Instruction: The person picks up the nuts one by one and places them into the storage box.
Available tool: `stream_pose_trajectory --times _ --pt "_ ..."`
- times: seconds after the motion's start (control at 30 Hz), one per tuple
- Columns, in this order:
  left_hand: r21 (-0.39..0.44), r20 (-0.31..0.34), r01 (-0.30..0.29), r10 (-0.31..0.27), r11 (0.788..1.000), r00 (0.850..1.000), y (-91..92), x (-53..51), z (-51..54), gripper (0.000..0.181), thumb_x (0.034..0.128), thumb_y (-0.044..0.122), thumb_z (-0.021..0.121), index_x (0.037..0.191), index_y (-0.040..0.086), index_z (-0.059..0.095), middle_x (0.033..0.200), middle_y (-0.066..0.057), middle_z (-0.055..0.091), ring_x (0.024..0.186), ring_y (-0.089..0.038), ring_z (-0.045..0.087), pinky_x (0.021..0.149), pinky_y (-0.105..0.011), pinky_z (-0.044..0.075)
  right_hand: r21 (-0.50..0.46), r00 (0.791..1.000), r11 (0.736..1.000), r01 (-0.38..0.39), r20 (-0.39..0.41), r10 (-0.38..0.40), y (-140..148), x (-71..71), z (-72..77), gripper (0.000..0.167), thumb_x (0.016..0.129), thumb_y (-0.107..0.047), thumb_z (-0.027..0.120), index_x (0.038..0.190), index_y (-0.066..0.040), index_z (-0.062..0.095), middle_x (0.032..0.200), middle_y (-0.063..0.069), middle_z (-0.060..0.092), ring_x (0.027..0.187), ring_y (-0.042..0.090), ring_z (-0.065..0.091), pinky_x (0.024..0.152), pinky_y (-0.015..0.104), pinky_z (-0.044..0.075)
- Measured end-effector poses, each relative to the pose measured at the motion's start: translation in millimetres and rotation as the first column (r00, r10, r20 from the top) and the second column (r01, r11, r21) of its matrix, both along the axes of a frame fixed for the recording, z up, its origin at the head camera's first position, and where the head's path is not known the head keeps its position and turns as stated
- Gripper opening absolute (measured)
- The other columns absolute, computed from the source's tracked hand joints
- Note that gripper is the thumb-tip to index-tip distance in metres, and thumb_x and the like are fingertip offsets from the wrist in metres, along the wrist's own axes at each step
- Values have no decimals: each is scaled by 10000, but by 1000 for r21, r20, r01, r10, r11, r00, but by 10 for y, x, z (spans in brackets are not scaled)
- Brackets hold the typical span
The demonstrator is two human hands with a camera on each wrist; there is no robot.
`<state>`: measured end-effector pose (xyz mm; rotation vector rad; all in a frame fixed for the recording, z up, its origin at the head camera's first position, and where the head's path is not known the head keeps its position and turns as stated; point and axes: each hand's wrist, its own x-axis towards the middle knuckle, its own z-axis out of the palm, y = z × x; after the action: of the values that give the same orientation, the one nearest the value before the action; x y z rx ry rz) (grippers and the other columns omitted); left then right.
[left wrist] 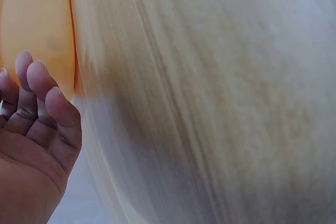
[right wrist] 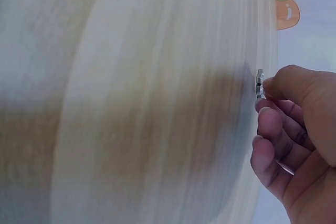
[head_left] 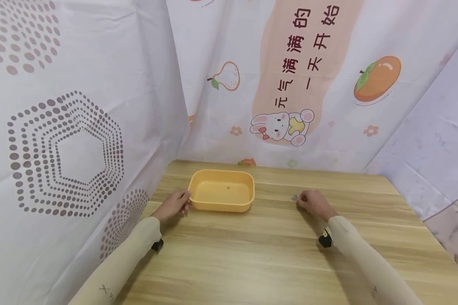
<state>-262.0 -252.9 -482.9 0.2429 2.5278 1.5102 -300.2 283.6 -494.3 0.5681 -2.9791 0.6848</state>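
At the left end of a yellow rectangular container [head_left: 220, 207], my left hand [head_left: 174, 204] grips the rim, thumb at the top edge. In the left wrist view, bent fingers [left wrist: 44, 90] lie against its wall; the thumb is out of sight there. A tiny dark piece [head_left: 228, 187] lies inside the container, too small to identify. To the right, my right hand [head_left: 314, 202] is down at the tabletop beside a few small metal nuts [head_left: 294, 197]. The right wrist view shows nuts [right wrist: 259, 83] at the thumb and index fingertips, which pinch one of them; the fingers partly hide it.
The wood-grain table [head_left: 244, 250] ends at a printed curtain [head_left: 221, 118] behind the container. Another patterned curtain [head_left: 80, 152] hangs along the left side, close to my left arm. A pale marbled sheet [head_left: 431, 169] borders the right side.
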Motion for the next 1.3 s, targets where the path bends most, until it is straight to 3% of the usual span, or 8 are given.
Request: stream_pose_trajectory --times 0.13,0.37,0.57,1.07,1.3 --pt "3 -9 -1 1 1000 1000 5 -7 18 430 1141 306 400 1008 -59 584 782 -146 616 613 -150 543 528 -244 493 0 1000 1000 7 6 -7 -10 -19 53 119 963 -110 669 903 -12 701 792 39 677 589 118 568 570 309 499" --pt "16 -10 -5 5 1000 1000 0 -16 -4 432 1140 296 408 986 -62 596 769 -147 614 612 -167 541 524 -257 489 34 999 999 -3 -53 5 -38 -24 62 105 959 -93 668 893 -28 718 838 46 707 730 165 622 690 390 547" --pt "1 -2 -3 3 1000 1000 5 -3 3 434 1138 316 410 977 -40 601 757 -99 609 604 -148 541 533 -247 490 -8 999 1000 -15 -51 15 -92 2 91 102 966 -103 687 901 -34 725 864 58 719 803 227 676 718 415 571" --pt "10 -19 7 -7 1000 1000 23 37 40 459 1134 335 417 1000 -62 604 783 -173 625 604 -171 521 511 -272 469 -19 998 999 -27 -61 26 -227 20 186 93 975 -111 677 912 -51 710 829 25 698 756 172 649 691 387 553" --pt "-5 -12 8 -8 1000 1000 12 1 22 447 1139 323 401 984 -47 599 754 -106 609 599 -155 527 516 -255 474 -25 996 999 -29 -82 27 -280 31 224 87 973 -97 683 911 -42 712 822 25 695 758 174 651 700 398 557"
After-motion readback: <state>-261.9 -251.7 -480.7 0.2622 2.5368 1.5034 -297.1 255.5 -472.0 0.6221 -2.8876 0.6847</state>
